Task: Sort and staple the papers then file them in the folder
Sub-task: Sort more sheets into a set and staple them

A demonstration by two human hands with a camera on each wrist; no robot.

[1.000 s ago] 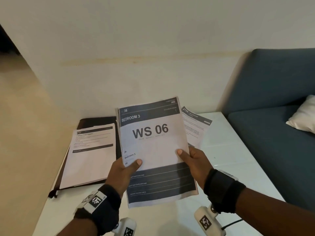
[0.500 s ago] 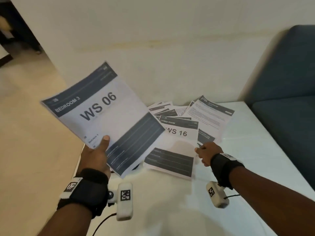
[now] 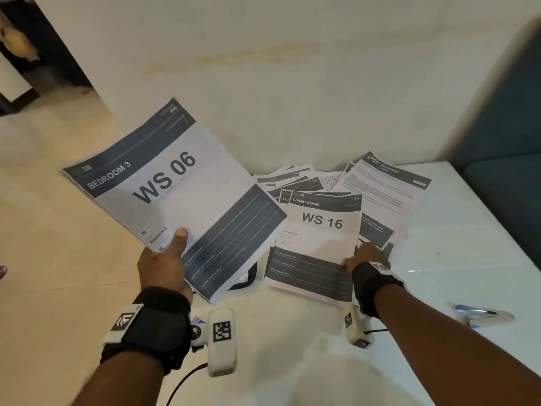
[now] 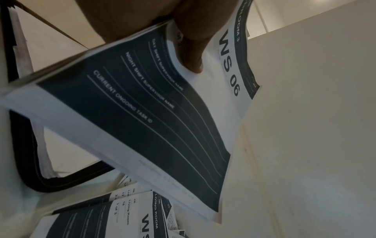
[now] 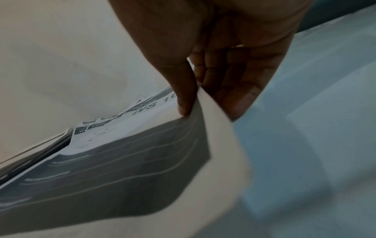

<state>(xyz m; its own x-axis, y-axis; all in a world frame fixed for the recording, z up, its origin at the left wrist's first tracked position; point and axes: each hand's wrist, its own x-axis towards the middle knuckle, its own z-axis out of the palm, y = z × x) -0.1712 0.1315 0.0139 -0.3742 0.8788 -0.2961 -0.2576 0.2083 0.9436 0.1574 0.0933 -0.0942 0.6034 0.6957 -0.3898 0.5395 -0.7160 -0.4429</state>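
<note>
the left hand (image 3: 164,268) holds a sheaf of papers (image 3: 175,194) up off the white table (image 3: 456,259), tilted out to the left over the floor, thumb pressed flat on the top sheet and the other fingers hidden beneath. its top sheet carries a dark header reading "3b" and "bedroom 3", with "#06" in the corner, then large black "ws 06", and small lines "3b", "bedroom 3", "06" near the thumb. the left wrist view shows the dark lower block with ruled lines labelled "day shift supervisor name", "night shift supervisor name" and "current ongoing task id".

the right hand (image 3: 366,257) pinches the right edge of the ws 16 sheet (image 3: 319,238), thumb on top and fingers together underneath, curling that edge up off the table. this sheet reads "living room", "ws 16" and "1 of 3", with the same dark ruled block below. it lies on top of a fanned pile of similar sheets (image 3: 295,178); one text-filled page (image 3: 383,189) is headed "bathroom".

a black folder (image 4: 30,153) lies on the table under the raised sheaf, with pages in it. a stapler (image 3: 483,316), blurred, sits near the table's right edge.
</note>
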